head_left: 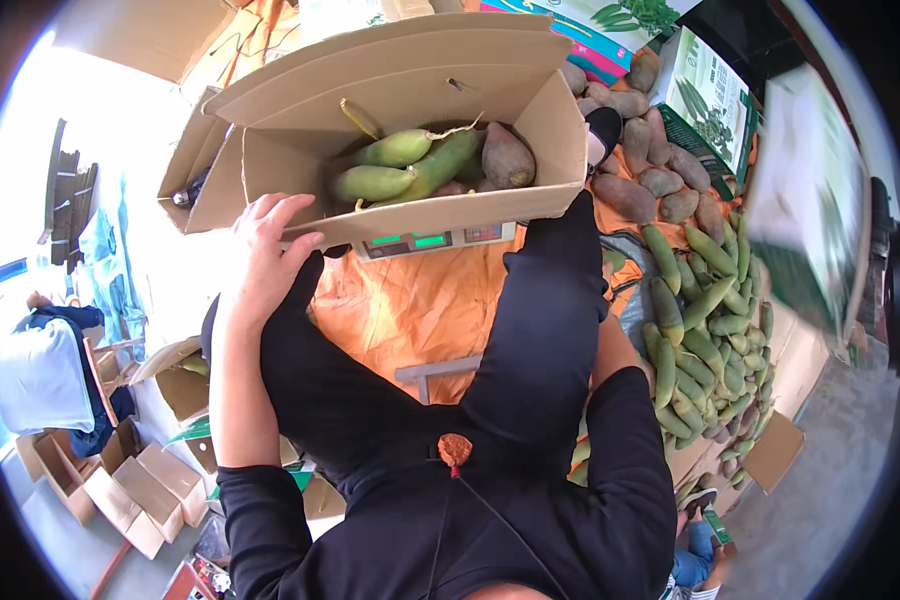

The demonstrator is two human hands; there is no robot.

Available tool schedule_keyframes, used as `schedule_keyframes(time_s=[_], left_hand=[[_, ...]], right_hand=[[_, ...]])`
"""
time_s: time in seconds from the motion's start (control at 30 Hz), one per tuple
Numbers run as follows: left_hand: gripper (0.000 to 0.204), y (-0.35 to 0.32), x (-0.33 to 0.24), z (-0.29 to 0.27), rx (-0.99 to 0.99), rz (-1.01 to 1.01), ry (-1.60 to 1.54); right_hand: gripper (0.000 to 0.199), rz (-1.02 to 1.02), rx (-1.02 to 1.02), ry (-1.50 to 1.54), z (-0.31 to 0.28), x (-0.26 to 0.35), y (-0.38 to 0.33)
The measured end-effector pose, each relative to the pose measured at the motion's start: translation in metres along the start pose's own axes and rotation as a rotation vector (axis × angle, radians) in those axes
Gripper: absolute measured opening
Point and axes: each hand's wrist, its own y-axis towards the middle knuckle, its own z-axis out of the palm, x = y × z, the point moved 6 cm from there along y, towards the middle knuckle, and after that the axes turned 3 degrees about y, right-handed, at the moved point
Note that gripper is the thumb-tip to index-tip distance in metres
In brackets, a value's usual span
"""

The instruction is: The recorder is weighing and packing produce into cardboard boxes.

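Your left hand [270, 225] is gripping the near-left corner of the box [450, 212], fingers reaching over the rim and thumb lying outside along the near wall. Your right hand [606, 308] is mostly hiding behind your right thigh, so you are leaving its state impossible to tell.

The box is sitting in front of your spread knees, above the scale [482, 236], whose lit display is peeking out under the near wall. Its top is standing open and its far flap is rising, leaving room above the green radishes [395, 149] and the dark root [508, 157], which are lying low inside, toward the right.

Your right knee is crowding the near-right corner. Between your legs, the orange sheet [400, 310] is showing bare back to a grey metal bar [440, 368], giving you open room on the near side.

On your right, the radish pile [710, 340] is spreading just beside your leg, and more roots [660, 182] are lying past the box's right edge. Farther right, a blurred carton [805, 200] is standing well apart from the box.
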Motion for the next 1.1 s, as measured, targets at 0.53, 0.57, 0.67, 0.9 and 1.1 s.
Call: schedule_keyframes(time_s=[0.53, 0.57, 0.67, 0.9, 1.1], left_hand=[[0.037, -0.009, 0.011, -0.003, 0.008, -0.044, -0.063], [0.037, -0.009, 0.012, -0.002, 0.007, -0.045, -0.063], [0.037, -0.01, 0.01, -0.003, 0.007, -0.061, -0.074], [0.036, -0.01, 0.012, -0.002, -0.031, -0.064, -0.082], [0.035, -0.007, 0.013, -0.002, -0.072, -0.032, -0.077]], right_hand=[[0.057, -0.306, -0.526, 0.838, -0.324, 0.138, -0.077], [0.058, -0.334, -0.498, 0.925, -0.35, 0.167, -0.091], [0.058, -0.58, -0.504, 1.087, -0.4, 0.23, -0.118], [0.063, -0.952, -0.453, 0.681, -0.392, 0.356, -0.121], [0.061, -0.971, -0.368, 0.015, -0.306, 0.388, -0.095]])
